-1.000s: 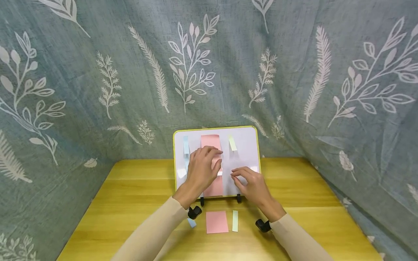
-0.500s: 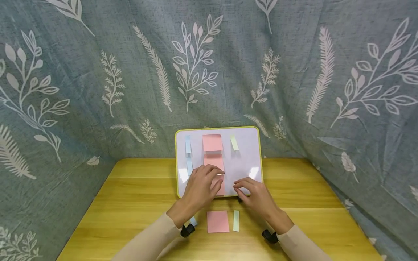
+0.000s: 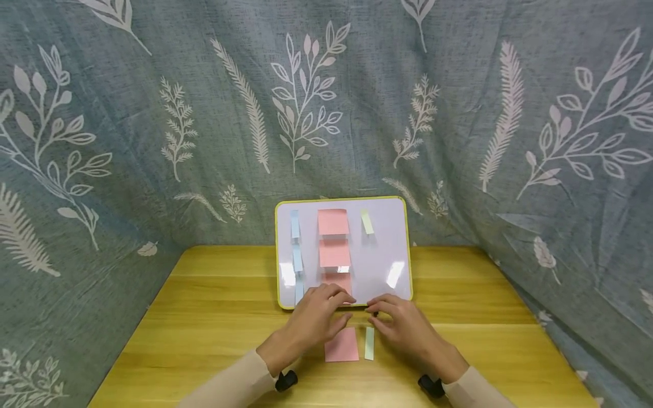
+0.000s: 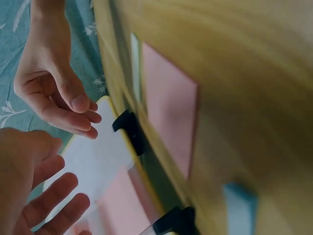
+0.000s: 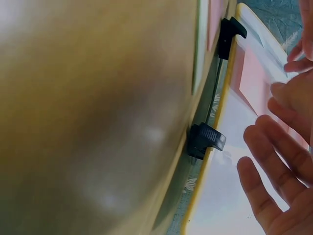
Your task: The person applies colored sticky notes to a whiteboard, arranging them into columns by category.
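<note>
My left hand (image 3: 317,318) hovers between the whiteboard (image 3: 380,249) and a pink sticky note pad (image 3: 343,350), partly covering both. Its fingers are loosely bent, with nothing seen between them. To its right, my right hand (image 3: 405,328) hangs near the board's lower edge, beside a pale green strip pad (image 3: 369,343); its fingers (image 5: 264,152) look relaxed and hold nothing visible. Three pink sticky notes (image 3: 333,222) run down the board's middle, the lowest partly hidden by my left hand. Blue strips (image 3: 295,225) line its left side, and one yellow-green strip (image 3: 367,222) sticks at upper right.
Black stand clips (image 5: 208,139) support the board's lower edge on the wooden table (image 3: 214,317). A blue strip pad (image 4: 239,210) lies on the table, hidden under my left arm in the head view. Patterned cloth (image 3: 204,113) hangs behind and at both sides.
Both hands have moved down from the board toward the table, the left one from in front of the pink notes. More of the pink notes and blue strips now shows.
</note>
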{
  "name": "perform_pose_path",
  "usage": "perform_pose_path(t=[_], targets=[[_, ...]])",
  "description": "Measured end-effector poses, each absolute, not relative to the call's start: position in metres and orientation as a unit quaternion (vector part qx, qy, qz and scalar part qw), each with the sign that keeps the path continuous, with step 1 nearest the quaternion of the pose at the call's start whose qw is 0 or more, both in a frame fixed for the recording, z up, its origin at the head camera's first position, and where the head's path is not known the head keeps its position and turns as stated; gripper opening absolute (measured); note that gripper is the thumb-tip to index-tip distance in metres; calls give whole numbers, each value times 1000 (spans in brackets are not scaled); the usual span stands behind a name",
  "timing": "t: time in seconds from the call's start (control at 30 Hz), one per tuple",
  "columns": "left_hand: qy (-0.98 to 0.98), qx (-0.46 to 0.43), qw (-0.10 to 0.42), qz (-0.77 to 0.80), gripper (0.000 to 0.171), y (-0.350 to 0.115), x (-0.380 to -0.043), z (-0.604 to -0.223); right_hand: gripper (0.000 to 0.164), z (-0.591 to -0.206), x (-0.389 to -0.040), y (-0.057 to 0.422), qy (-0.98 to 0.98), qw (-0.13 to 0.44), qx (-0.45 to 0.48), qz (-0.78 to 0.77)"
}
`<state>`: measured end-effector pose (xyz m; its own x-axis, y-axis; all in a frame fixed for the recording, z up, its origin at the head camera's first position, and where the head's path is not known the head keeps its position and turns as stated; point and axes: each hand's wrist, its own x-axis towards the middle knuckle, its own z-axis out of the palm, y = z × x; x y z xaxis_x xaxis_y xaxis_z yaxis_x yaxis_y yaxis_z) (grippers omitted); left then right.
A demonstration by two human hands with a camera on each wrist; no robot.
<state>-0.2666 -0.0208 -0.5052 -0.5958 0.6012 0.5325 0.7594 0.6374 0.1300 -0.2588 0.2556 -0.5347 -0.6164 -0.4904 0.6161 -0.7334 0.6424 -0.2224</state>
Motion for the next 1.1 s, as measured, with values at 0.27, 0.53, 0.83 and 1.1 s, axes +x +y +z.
perform_pose_path(t=[0.27,0.53,0.83,1.1], targets=[[-883,-411,160,-164,31,-23,-260,-518,21,-537,-246,262,-890,194,354,213],[-882,-436,113,-140,34,-23,-254,-526,32,-540,-236,265,-911,115,352,181],[-888,-444,62,-102,37,-21,-251,-531,38,-541,-235,260,-911,82,362,178],[-887,-449,49,-99,35,-17,-252,-535,40,-539,-236,258,-916,59,357,173]])
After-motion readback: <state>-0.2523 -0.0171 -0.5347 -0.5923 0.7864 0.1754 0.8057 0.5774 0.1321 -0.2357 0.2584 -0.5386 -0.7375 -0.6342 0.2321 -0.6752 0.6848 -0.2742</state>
